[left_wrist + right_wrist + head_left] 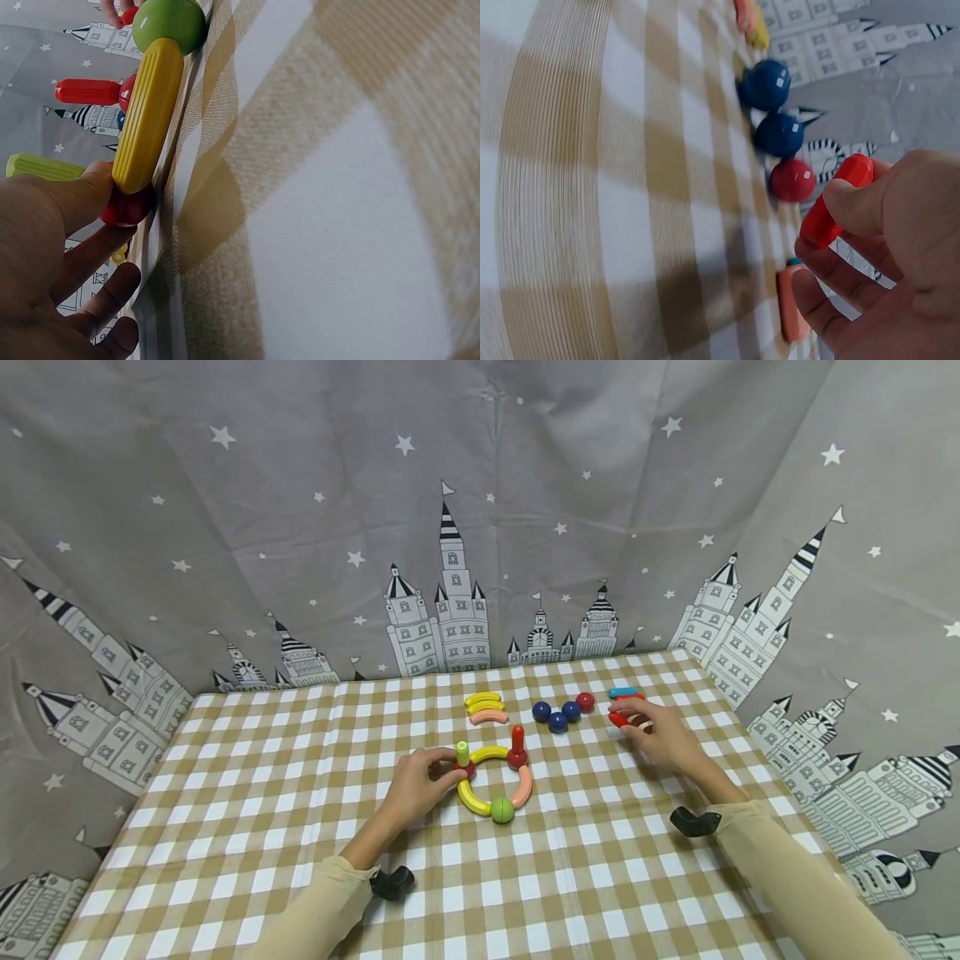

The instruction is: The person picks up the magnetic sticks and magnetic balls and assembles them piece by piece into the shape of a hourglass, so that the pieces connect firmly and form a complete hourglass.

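A ring of curved pieces and balls lies before me, with two yellow curved pieces (472,799), a pink curved piece (523,787), a green ball (502,811) and two red balls (517,760). From the red balls rise a light green stick (462,753) and a red stick (517,739). My left hand (420,787) holds the ring's left red ball (129,208) between thumb and index finger, the other fingers loosely bent. Off to the right, my right hand (663,739) pinches a short red stick (836,202), raised above the cloth.
Behind the ring lie loose yellow curved pieces (482,699) and a pink one (489,716). Several blue balls (558,722) and a loose red ball (585,701) sit right of them. A blue stick (622,692) lies beyond my right hand. Checked cloth (285,810) covers the table.
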Tool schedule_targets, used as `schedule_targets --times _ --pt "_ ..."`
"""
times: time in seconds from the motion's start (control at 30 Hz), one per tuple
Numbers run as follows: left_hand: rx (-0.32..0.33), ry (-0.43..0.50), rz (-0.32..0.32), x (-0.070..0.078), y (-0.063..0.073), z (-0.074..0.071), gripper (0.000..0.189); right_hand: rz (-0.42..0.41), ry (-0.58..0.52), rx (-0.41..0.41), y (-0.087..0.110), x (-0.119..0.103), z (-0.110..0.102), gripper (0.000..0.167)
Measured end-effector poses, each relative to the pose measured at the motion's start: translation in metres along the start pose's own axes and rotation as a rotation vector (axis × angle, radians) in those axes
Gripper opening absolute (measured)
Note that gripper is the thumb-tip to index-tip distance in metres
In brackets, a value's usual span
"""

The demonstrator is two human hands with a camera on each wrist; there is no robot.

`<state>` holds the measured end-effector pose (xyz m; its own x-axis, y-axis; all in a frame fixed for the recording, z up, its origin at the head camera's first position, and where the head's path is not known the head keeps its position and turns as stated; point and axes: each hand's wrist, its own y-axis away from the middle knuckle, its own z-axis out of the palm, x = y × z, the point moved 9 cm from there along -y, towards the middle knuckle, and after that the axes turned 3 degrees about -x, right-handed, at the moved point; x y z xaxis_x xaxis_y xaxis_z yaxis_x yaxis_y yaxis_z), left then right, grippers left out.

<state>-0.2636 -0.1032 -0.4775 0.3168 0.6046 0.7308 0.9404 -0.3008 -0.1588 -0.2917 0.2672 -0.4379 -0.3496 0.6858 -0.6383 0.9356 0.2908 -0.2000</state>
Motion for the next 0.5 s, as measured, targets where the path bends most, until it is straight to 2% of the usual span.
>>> schedule_targets --times 0.23,0.5 --pt "0.011 0.014 0.019 0.001 -0.001 0.001 0.026 0.009 -0.202 -0.032 -0.001 -0.022 0.007 0.033" --pt "0.016 0.008 0.018 -0.001 -0.003 0.003 0.027 -0.021 -0.261 -0.069 -0.001 -0.053 0.015 0.032"
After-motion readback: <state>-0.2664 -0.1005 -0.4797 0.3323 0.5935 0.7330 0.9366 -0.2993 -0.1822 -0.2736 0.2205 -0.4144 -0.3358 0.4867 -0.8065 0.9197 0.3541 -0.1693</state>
